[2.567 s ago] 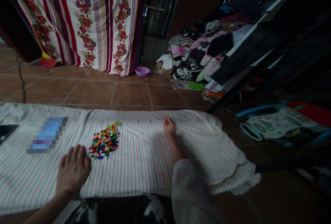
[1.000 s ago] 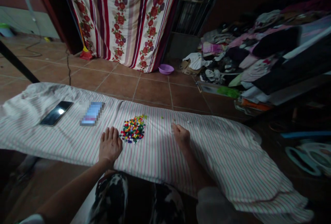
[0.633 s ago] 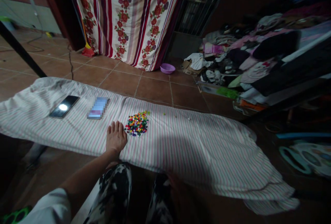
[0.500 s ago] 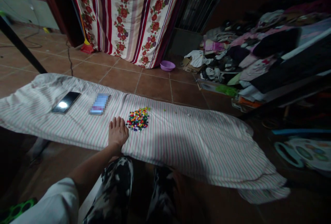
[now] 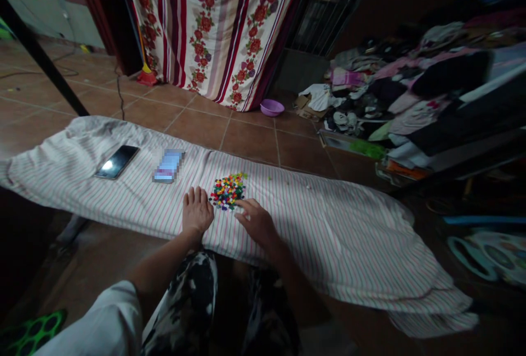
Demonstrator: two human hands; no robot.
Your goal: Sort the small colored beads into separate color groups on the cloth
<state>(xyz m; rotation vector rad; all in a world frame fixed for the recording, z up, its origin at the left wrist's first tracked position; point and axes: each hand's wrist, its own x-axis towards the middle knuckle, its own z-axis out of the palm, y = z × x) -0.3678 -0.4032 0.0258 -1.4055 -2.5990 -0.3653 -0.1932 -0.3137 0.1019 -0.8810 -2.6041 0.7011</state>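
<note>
While two bare hands flanked it on a pale striped cloth point(image 5: 349, 246), a pile of tiny coloured pieces point(image 5: 228, 189) made the brightest patch of colour in a dim, tiled room. Red, yellow, orange, green and white were jumbled together, with lime-green bits gathered at the far right tip and darker blue and green ones along the near edge. The pieces lay close together in a rounded heap, the outermost ones scattered loosely about its rim; each was too small for its exact shape to be made out. To the right of the heap, a green piece point(image 5: 269, 178), a brownish speck point(image 5: 287, 183) and a whitish piece point(image 5: 308, 187) lay apart from one another in a loose row. The person's left hand point(image 5: 198, 212) rested palm down and flat, fingers pointing away from the body, just beside the heap's left edge and gripping nothing. The right hand point(image 5: 258, 223) reached in from the other side, its fingertips at the heap's near right edge, thumb and forefinger parted by a narrow gap; whether a piece touched them could not be told. The heap thus lay between the hands, slightly beyond the right fingertips. Farther left, a dark phone point(image 5: 123, 160) and a blurred-out phone point(image 5: 168, 166) lay on the cloth.
</note>
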